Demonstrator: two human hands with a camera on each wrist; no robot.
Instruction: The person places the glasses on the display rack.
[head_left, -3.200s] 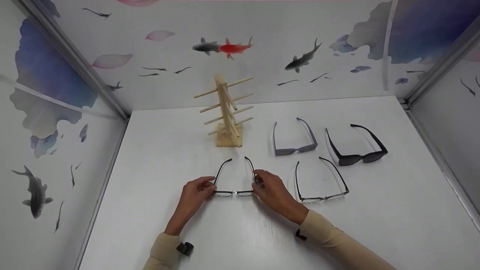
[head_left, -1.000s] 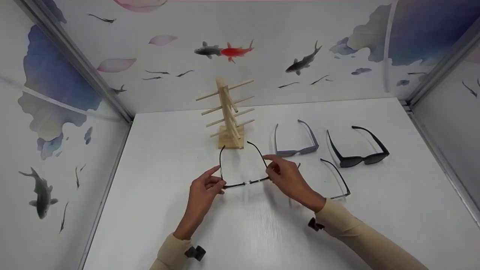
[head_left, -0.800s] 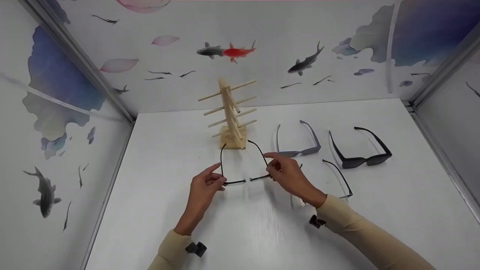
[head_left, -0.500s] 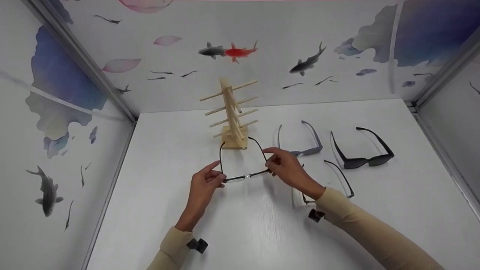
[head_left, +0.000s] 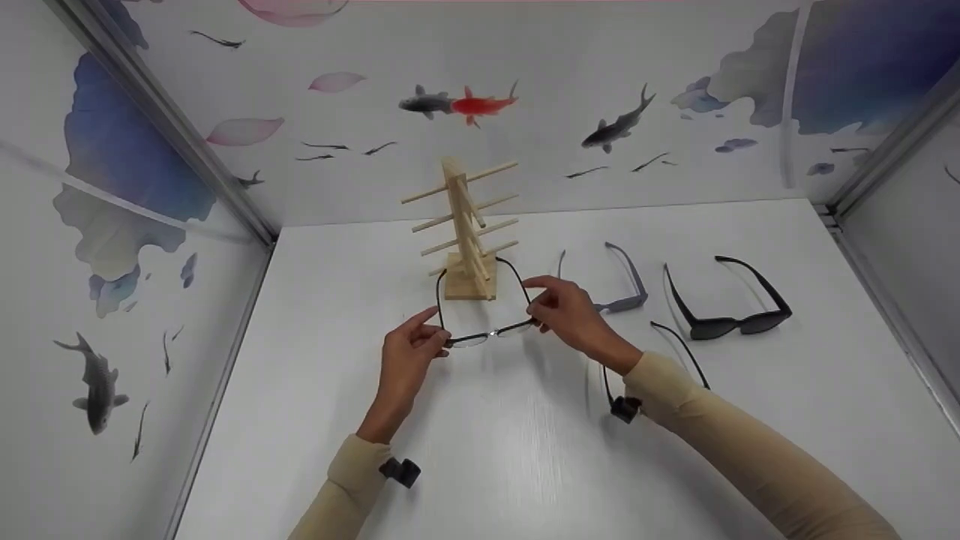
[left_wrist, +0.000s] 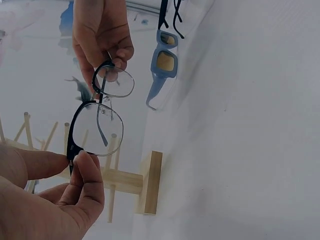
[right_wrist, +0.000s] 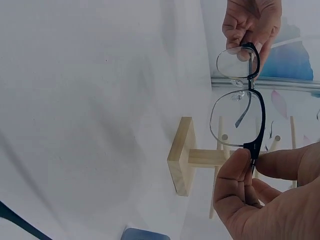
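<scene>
Clear-lens eyeglasses with a black browline frame (head_left: 469,339) are held above the table, temples pointing away toward the wooden rack. My left hand (head_left: 407,354) pinches their left hinge corner between thumb and fingers. At the opposite corner my right hand (head_left: 568,315) pinches the other hinge, its index finger lying along the temple. Both wrist views show the rounded lenses (left_wrist: 97,130) hanging between the two hands. Just beyond the temple tips stands the wooden display rack (head_left: 461,217), a slanted post with several pairs of pegs on a square base (right_wrist: 182,157); its pegs hold nothing.
To the right on the white table (head_left: 487,465) lie blue-grey sunglasses (head_left: 624,303), partly behind my right hand, and black sunglasses (head_left: 739,324). Another thin dark-framed pair of glasses (head_left: 686,352) is mostly covered by my right sleeve. Printed wall panels (head_left: 525,45) enclose the back and sides.
Both hands have raised the eyeglasses off the table and carried them forward to the rack's base. The temples now reach beside the base. The other glasses and the rack have stayed put.
</scene>
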